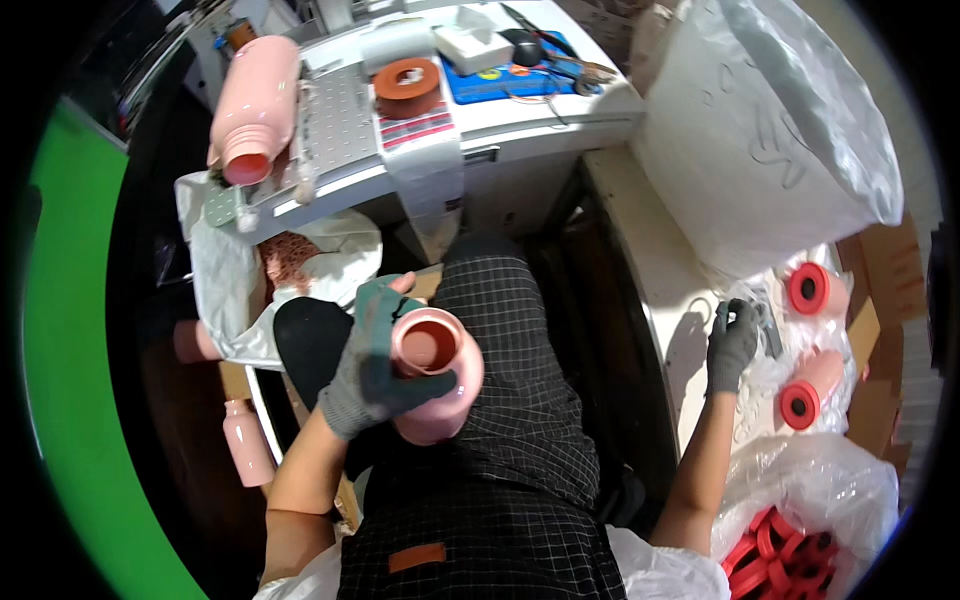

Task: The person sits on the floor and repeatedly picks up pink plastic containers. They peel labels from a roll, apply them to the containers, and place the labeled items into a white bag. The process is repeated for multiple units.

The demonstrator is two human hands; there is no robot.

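My left hand (372, 365), in a grey knitted glove with a green palm, is wrapped round a glossy pink bottle (455, 405) above my lap. The bottle's wide mouth is uncapped and tilts up toward me, so its inside shows. Out on the right, my gloved right hand (733, 348) has its fingers curled over the white bench, beside crumpled clear plastic. What it holds, if anything, is too small to make out. A grey strip-like piece (770, 332) lies just right of that hand. Two pink cylinders with red ring ends (808, 290) (800, 404) rest close by.
A large white sack (770, 150) stands at the far right. Red rings (775, 560) fill a clear bag at lower right. Ahead, a white worktable (520, 130) carries brown tape (408, 85), a blue mat (490, 88) and a lying pink bottle (262, 85). A white bag (225, 290) holds pink shavings.
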